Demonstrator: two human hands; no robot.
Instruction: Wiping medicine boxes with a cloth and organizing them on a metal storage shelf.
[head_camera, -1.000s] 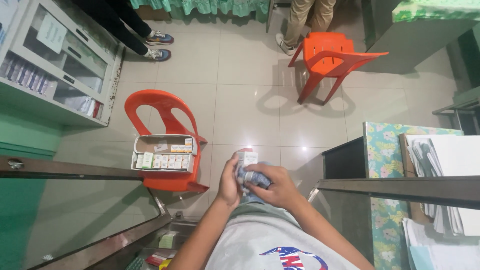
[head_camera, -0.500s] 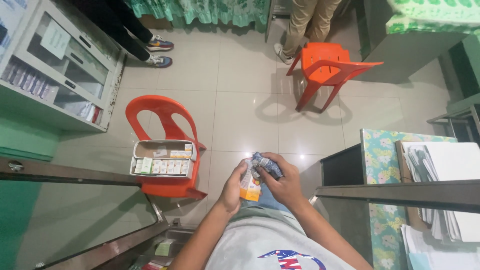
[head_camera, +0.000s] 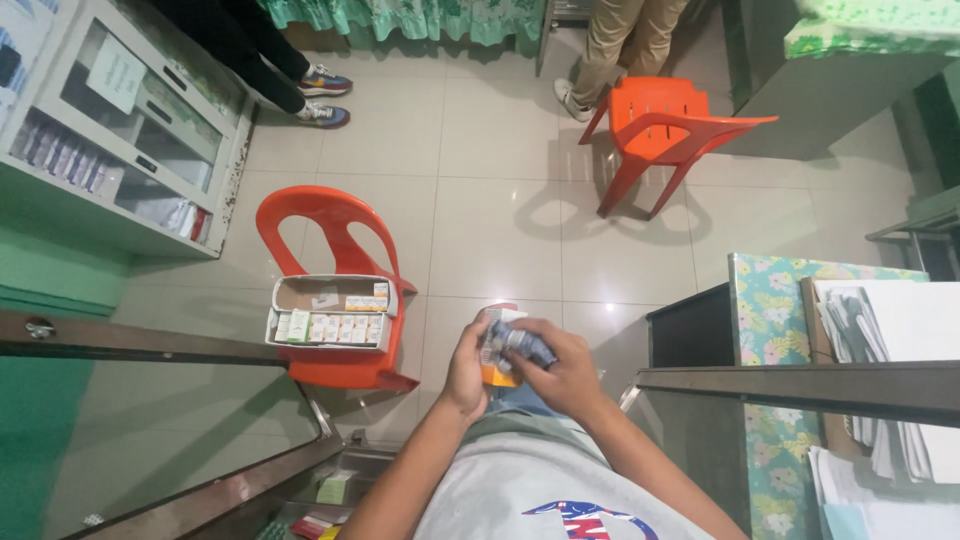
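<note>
Now lowered toward the lap, right of the orange chair (head_camera: 330, 290): small orange-and-white box (head_camera: 497, 372). Left hand (head_camera: 466, 368) clasping it, right hand (head_camera: 565, 372) gripping silvery blister strips (head_camera: 515, 340) on top.

Bright indoor light; glare spots on floor tiles (head_camera: 500, 220); soft chair shadows; edges warped.

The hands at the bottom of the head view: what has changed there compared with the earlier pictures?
Little. Both hands, left hand and right hand, kept hold of the small packets; an orange-and-white box now shows under them. The open carton stayed on the red chair.
</note>
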